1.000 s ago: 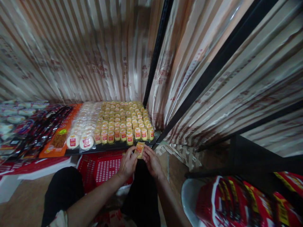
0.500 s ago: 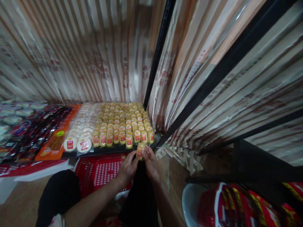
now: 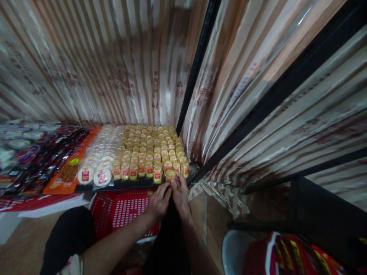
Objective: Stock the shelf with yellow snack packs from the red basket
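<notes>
A small yellow wrapped cake (image 3: pixel 170 175) with a red label is held at the shelf's front edge. My right hand (image 3: pixel 181 194) pinches it from the right side. The closed fingers of my left hand (image 3: pixel 158 200) grip its lower left edge. Just behind it stand rows of the same yellow wrapped cakes (image 3: pixel 149 167), packed close together on the black shelf (image 3: pixel 120 186). White round wrapped cakes (image 3: pixel 102 176) lie in rows to their left.
Farther left lie an orange snack packet (image 3: pixel 67 172) and dark packets (image 3: pixel 47 162). Below the shelf sits a red plastic basket (image 3: pixel 129 212) by my knees. Black metal posts (image 3: pixel 197 68) and a striped curtain (image 3: pixel 129 57) stand behind. Red packages (image 3: pixel 283 254) are at lower right.
Both hands have brought the wrapped cake slightly up, closer to the front row. It now leans farther back, and the view has shifted a little.
</notes>
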`<state>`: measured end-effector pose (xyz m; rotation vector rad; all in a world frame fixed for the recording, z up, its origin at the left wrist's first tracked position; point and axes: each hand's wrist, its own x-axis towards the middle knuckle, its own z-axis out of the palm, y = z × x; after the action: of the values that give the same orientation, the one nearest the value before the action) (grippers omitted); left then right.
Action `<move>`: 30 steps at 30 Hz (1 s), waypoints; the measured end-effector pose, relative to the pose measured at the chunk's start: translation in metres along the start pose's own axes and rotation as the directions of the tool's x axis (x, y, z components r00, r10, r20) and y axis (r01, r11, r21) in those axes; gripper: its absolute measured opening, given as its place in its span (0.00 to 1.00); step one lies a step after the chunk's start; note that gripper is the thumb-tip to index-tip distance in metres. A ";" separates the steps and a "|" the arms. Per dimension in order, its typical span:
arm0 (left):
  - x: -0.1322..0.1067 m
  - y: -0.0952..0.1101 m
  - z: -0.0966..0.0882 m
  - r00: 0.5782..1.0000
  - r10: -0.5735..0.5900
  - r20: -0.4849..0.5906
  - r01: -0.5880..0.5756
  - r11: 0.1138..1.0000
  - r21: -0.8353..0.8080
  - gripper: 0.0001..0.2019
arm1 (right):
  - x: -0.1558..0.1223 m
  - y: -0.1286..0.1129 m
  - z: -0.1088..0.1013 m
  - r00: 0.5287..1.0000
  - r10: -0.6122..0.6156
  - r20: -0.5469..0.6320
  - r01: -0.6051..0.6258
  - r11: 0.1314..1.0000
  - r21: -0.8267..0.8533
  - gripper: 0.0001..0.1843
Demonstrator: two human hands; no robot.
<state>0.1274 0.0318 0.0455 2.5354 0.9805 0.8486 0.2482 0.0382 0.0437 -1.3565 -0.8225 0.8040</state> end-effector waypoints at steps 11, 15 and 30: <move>0.004 -0.011 0.014 0.996 -0.092 -0.012 0.091 0.992 -0.082 0.21 | 0.007 -0.001 0.005 0.987 -0.159 -0.032 0.142 0.943 -0.300 0.15; 0.004 -0.014 0.017 0.990 -0.143 0.015 0.143 0.981 -0.130 0.21 | 0.006 -0.001 0.004 0.969 -0.244 -0.039 0.210 0.898 -0.387 0.17; 0.004 -0.018 0.026 0.982 -0.191 0.012 0.190 0.968 -0.166 0.22 | 0.018 0.012 0.003 0.915 -0.364 -0.171 0.209 0.793 -0.572 0.31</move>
<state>0.1364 0.0464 0.0189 2.2587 1.0858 0.8415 0.2545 0.0558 0.0330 -1.7375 -1.0517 0.1183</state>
